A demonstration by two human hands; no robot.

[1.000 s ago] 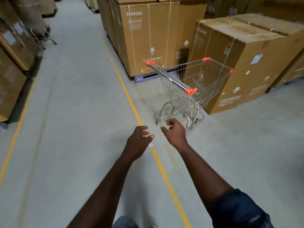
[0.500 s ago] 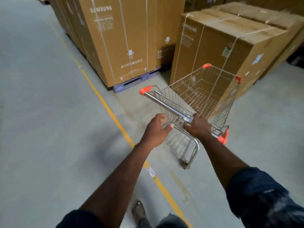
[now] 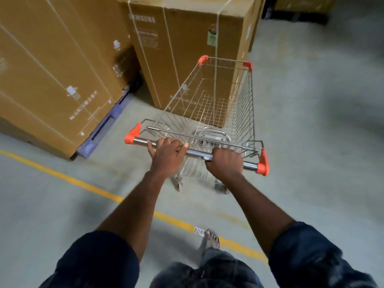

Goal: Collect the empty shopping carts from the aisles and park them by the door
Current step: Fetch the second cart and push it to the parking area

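The cart (image 3: 245, 109) is sitting with its front end close to a tall cardboard box (image 3: 187, 48), so a straight push is risking a bump or a jammed wheel; pulling back and swinging right toward the open floor (image 3: 311, 142) is looking safer; the cart is standing empty beyond the yellow line (image 3: 83, 182), directly ahead of the person; the left hand (image 3: 166, 154) and right hand (image 3: 225, 163) are both gripping its handle bar (image 3: 197, 153), fingers curling over it.
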